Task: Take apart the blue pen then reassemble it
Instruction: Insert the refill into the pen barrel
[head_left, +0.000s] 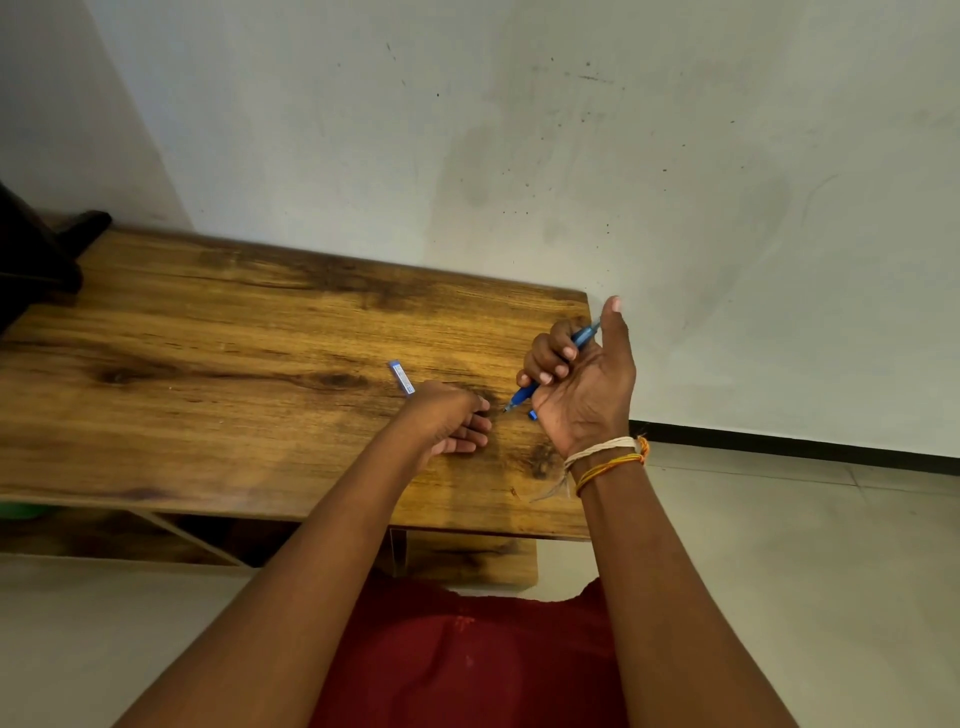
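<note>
1. The right hand (582, 384) is raised just above the right end of the wooden surface (218, 364), palm turned toward the camera and thumb pointing up.
2. Its fingers (545, 358) are curled closed around the blue pen (582, 336), gripping the barrel across the palm.
3. The pen lies slanted in that grip: its upper end sticks out beside the thumb, and its lower end, with a thin dark tip, points down and left toward the surface.
4. A small blue piece (532, 414) shows just below the heel of the right hand, near the pen's tip; whether it rests on the wood or is attached to the pen cannot be told.
5. The left hand (449, 421) rests low on the surface just left of the pen's tip, back of the hand up.
6. Its fingers are bent loosely inward; whether they hold anything cannot be told, since the palm side is hidden.
7. A small blue and white piece (401, 378), narrow and flat, pokes out just behind the left hand, lying on or near the wood; its lower end is hidden by the hand.
8. The right wrist carries thread bands (608, 457), one pale and one orange-yellow.
9. The surface stands against a pale, scuffed wall (571, 156), with a tiled floor (805, 545) to its right.
10. A red garment (467, 660) fills the bottom of the view between the forearms.
</note>
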